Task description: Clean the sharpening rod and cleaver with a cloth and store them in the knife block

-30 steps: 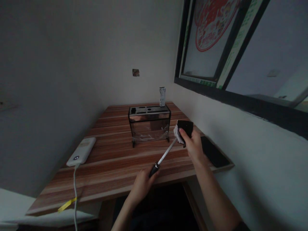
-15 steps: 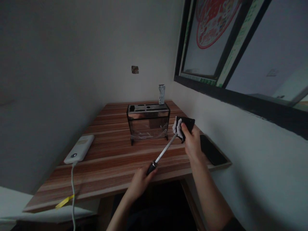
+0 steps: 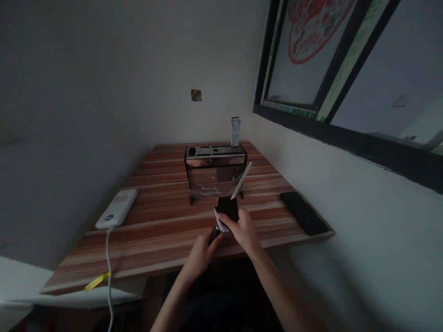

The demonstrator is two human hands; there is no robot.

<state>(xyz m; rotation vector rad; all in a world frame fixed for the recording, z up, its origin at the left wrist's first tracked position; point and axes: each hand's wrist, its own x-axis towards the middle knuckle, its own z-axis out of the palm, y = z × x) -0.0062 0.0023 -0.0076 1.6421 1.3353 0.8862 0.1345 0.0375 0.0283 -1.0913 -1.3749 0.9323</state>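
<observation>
1. The left hand (image 3: 202,251) is curled shut around the black handle of a sharpening rod (image 3: 241,180). The handle is mostly hidden by the fingers. The forearm is brought up from the bottom edge, wrist pretty straight.
2. The right hand (image 3: 244,229) is clamped on a black pad (image 3: 227,208), with a scrap of white cloth (image 3: 219,224) tucked under it. Both are pinched around the rod just above the handle. The two hands are held almost touching, and the right forearm is angled in from the lower right.
3. One rod is seen: thin, straight, pale metal. It's held in the air over the front half of the table (image 3: 162,230), tilted up and away to the right. Its tip is lined up with the right corner of the rack (image 3: 214,177).
4. One rack: boxy, with a shiny slotted metal top, clear walls and thin dark legs. It's stood mid-table.
5. One small can (image 3: 235,131) is parked behind it, by the wall.
6. One white power bank (image 3: 117,208) with rounded corners is laid at the left. One grey cable (image 3: 108,263) is run over the front edge, with a yellow tag (image 3: 98,281) on it.
7. One black phone (image 3: 303,213) is laid flat at the right, well apart from the hands.
8. The tabletop is striped wood grain, matte.
</observation>
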